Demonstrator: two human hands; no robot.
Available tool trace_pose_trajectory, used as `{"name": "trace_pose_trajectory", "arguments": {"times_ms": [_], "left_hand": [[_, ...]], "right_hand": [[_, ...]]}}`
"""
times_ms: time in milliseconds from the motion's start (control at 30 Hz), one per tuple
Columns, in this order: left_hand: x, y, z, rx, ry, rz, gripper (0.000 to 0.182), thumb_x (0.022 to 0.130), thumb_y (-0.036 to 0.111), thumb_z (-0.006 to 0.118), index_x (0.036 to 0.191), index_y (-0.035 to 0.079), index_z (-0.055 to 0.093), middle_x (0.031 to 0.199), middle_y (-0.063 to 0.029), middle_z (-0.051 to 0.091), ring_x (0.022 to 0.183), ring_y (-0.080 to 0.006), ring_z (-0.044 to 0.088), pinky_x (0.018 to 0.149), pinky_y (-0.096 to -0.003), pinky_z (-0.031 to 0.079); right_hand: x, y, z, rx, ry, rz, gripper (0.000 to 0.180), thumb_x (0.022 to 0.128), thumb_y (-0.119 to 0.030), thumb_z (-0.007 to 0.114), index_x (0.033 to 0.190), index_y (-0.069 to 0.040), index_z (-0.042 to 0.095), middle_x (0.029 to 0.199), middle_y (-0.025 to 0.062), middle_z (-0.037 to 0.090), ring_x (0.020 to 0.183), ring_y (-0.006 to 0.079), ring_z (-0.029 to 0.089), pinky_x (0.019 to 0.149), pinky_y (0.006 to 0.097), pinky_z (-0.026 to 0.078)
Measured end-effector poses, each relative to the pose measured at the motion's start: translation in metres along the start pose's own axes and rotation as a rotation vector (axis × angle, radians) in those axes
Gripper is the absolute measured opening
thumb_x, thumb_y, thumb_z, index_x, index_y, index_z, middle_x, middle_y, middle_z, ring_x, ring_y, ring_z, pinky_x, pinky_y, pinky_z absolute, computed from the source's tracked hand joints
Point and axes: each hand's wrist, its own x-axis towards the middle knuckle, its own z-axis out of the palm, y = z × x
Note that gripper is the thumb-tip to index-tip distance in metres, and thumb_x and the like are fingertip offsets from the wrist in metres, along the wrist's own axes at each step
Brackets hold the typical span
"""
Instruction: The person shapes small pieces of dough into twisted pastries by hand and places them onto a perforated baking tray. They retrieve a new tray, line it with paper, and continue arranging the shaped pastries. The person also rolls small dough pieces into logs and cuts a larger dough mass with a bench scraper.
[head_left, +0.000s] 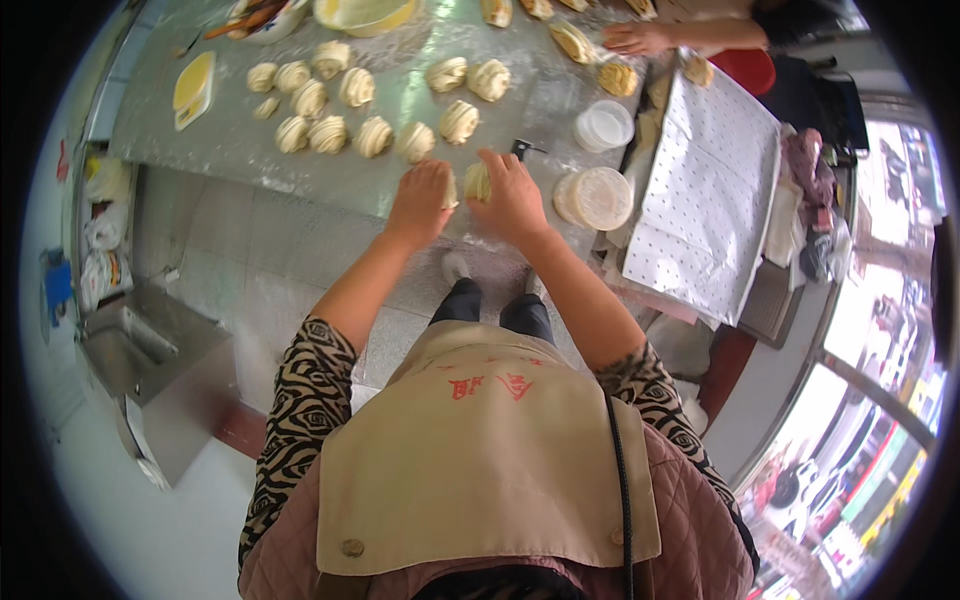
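My left hand (423, 201) is closed around a piece of dough (450, 190) near the front edge of the floured metal worktable (337, 187). Just right of it, my right hand (514, 196) grips another layered dough piece (477, 182), its fingers over the top and far side. The two pieces are apart. Beyond my hands, several twisted dough pieces (373, 136) stand on the table, one of them (415, 142) close to my left fingers. A small black object (521, 148) lies just past my right hand.
Right of my hands stand two round plastic tubs (604, 126) (594, 199) and a dotted white sheet (701, 187). A kitchen scale (194, 90) and a yellow basin (367, 16) are farther back. Another person's hand (637, 37) rests at the far right by filled dough pieces (572, 42).
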Motion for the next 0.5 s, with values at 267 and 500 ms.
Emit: {"name": "trace_pose_trajectory", "arguments": {"times_ms": [267, 500], "left_hand": [[0.009, 0.017, -0.02, -1.037, -0.28, -0.555, 0.051, 0.084, 0.013, 0.082, 0.13, 0.0, 0.062, 0.124, -0.0123, 0.067, 0.111, -0.0221, 0.066, 0.093, -0.0358, 0.055], [0.021, 0.193, -0.023, -1.343, -0.71, -0.097, 0.062, 0.083, 0.01, 0.083, 0.139, 0.002, 0.058, 0.118, -0.0052, 0.069, 0.108, -0.0124, 0.064, 0.096, -0.0307, 0.053]], "right_hand": [[-0.167, 0.07, -0.148, 0.69, -0.15, 0.388, 0.079, 0.081, -0.013, 0.084, 0.15, -0.006, 0.046, 0.125, 0.0102, 0.066, 0.115, 0.0167, 0.062, 0.1, 0.0344, 0.051], [-0.232, 0.194, -0.222, 0.012, 0.028, 0.357, 0.08, 0.074, -0.01, 0.084, 0.145, -0.007, 0.048, 0.129, 0.0177, 0.061, 0.115, 0.0354, 0.064, 0.099, 0.0434, 0.052]]}}
